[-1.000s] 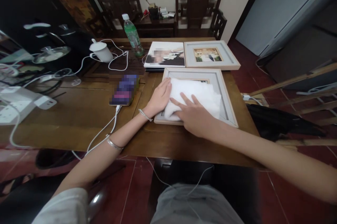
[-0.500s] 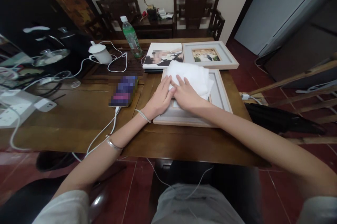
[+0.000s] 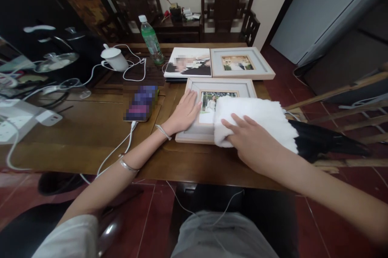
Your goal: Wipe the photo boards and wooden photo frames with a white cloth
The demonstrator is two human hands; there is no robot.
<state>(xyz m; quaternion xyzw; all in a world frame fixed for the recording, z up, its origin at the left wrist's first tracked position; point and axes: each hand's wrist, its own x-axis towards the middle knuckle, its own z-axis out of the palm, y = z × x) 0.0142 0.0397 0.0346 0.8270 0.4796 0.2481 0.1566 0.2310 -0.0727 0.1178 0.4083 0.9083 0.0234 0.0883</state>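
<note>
A picture frame (image 3: 194, 136) with a pale wooden edge and a wide grey border lies flat on the table, a photo (image 3: 209, 106) at its centre. My left hand (image 3: 185, 110) rests on the frame's left side, fingers stretched out, holding nothing. Over the lower right of the frame, my right hand (image 3: 253, 140) grips a fluffy white cloth (image 3: 257, 114), fingers on top and thumb hidden in its folds. The cloth covers part of the photo and hangs past the frame's right side.
Behind lie a second frame (image 3: 263, 68) and a photo panel (image 3: 188, 53). A green-labelled bottle (image 3: 153, 43), a lidded white cup (image 3: 117, 60) and a charging phone (image 3: 142, 102) stand or lie leftward. A power strip (image 3: 18, 122) and cables crowd the far left.
My right hand has moved right and nearer to me with the cloth, uncovering part of the photo. My left hand has stayed near the frame's left side.
</note>
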